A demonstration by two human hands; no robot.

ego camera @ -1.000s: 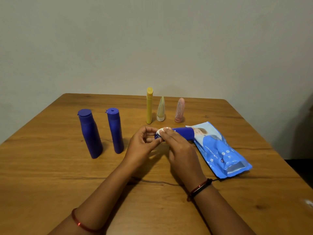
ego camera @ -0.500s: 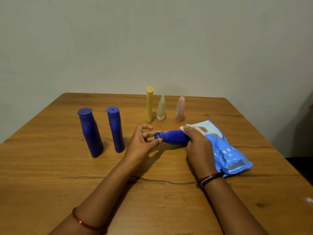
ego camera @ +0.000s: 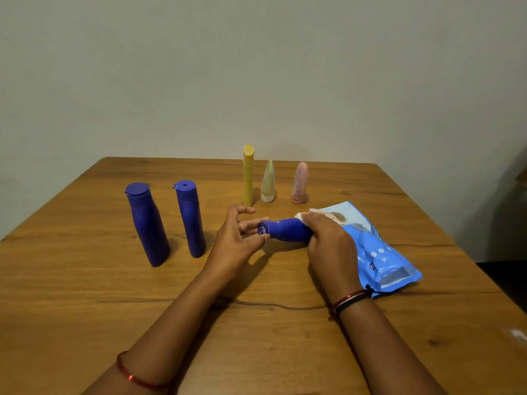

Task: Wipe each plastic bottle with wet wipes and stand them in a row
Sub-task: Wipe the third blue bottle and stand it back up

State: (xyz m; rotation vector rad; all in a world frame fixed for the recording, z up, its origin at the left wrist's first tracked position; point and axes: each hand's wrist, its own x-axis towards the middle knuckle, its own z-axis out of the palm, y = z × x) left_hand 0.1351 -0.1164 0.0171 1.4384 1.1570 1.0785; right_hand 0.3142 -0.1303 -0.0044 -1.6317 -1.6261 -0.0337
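I am holding a small blue bottle point(ego camera: 288, 230) on its side just above the table point(ego camera: 85, 295), my left hand point(ego camera: 238, 240) pinching its capped end while my right hand point(ego camera: 328, 240) is curling round its body with a white wet wipe point(ego camera: 301, 216) pressed to it. Judging by the layout, I am partway through: two tall blue bottles point(ego camera: 148, 223) are standing at left, and a yellow bottle point(ego camera: 248, 175), a pale tube point(ego camera: 268, 182) and a pink tube point(ego camera: 300, 183) further back. The bottle looks matte, smooth and narrow-necked, lying just beside the wipes pack point(ego camera: 379, 252).
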